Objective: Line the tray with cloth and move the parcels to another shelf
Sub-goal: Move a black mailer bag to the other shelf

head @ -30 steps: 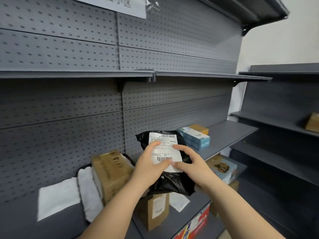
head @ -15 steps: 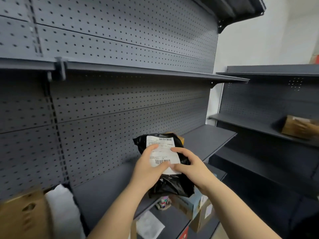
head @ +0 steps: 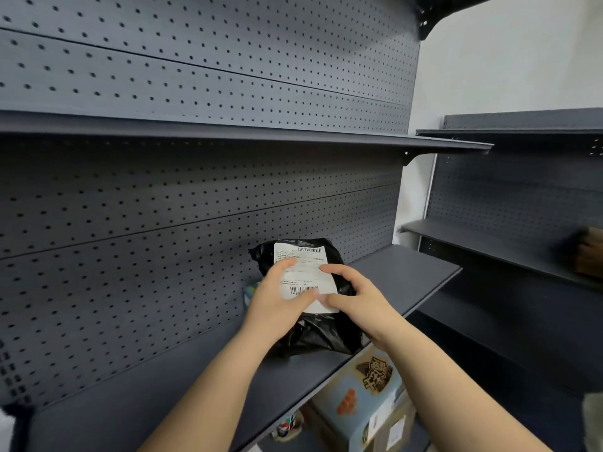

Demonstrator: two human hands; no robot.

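The left hand [head: 277, 301] grasps the black parcel [head: 323, 334] from its left side, thumb on the white label [head: 306, 275]; the right hand [head: 359, 298] clasps its right side. The parcel stands upright over the grey shelf [head: 195, 380], contact unclear. Below it sits a blue box [head: 362, 396]

parcel [head: 313, 334]: glossy black plastic; label [head: 306, 278]: white, black barcodes and print | shelf [head: 408, 275]: matt dark grey; back panel [head: 163, 230]: same grey, dotted with even rows of black holes | box [head: 359, 399] below: pale blue, orange dots (brown emblem on top); wall [head: 509, 66]: white
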